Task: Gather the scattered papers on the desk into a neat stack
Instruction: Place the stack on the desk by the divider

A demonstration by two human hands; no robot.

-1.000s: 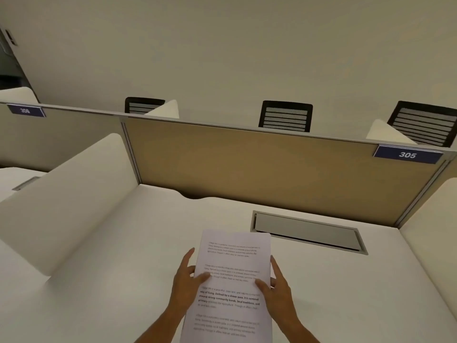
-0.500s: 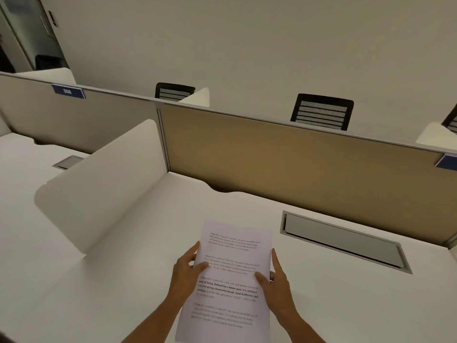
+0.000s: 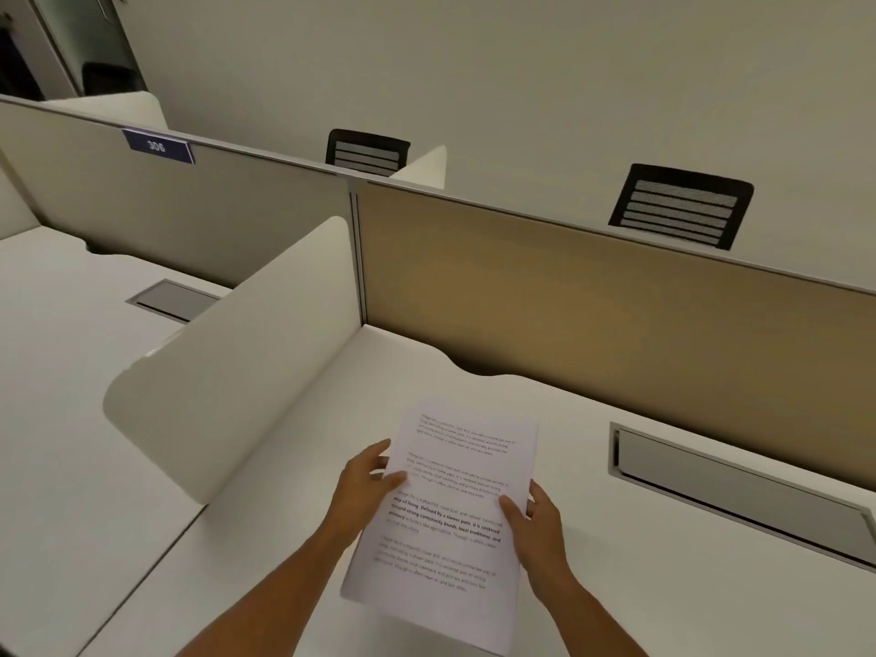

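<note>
A stack of white printed papers (image 3: 450, 519) is held just above the white desk (image 3: 663, 585), tilted slightly to the right. My left hand (image 3: 365, 490) grips its left edge, thumb on top of the text. My right hand (image 3: 538, 528) grips the right edge the same way, fingers underneath. The sheets look aligned; I cannot tell how many there are. No loose papers show elsewhere on the desk.
A white curved side divider (image 3: 237, 358) stands left of the desk, a tan back panel (image 3: 592, 301) behind it. A grey cable tray lid (image 3: 734, 486) is set into the desk at right. Black chairs (image 3: 682, 206) stand beyond the panel. The neighbouring desk (image 3: 57, 334) lies left.
The view has swung left, so the neighbouring desk and the 306 sign come in. The papers stay in both hands, now angled a bit more to the right.
</note>
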